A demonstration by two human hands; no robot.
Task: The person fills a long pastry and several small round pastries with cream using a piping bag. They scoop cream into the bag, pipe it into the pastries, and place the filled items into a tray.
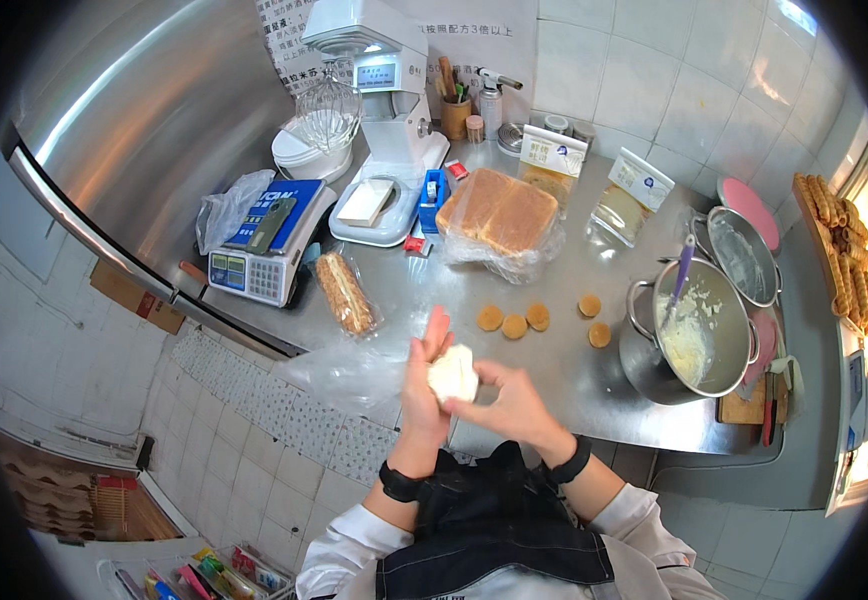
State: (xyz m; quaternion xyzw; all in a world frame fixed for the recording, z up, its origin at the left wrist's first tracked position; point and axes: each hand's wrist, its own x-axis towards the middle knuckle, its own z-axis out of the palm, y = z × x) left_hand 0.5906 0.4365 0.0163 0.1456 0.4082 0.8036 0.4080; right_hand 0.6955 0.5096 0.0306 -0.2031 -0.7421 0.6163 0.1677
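Note:
My left hand (426,386) and my right hand (513,401) hold a pale, creamy lump (453,375) between them in front of the apron. It rests against the left palm, while the right fingers and thumb grip its right side. Beside the left hand lies a clear plastic bag (348,375) at the counter's edge. Several small round brown cakes (513,325) sit on the steel counter beyond the hands. To the right stands a deep steel pot (693,360) with a pale crumbly mixture inside and a purple-handled utensil (680,270) leaning in it.
A wrapped bread loaf (498,210), a wrapped crumb-coated roll (345,294), a digital scale (261,247) and a stand mixer (396,120) occupy the counter. Beyond the pot is a steel pan (741,255). A red-handled knife (768,412) lies on a wooden board (734,409) at the right.

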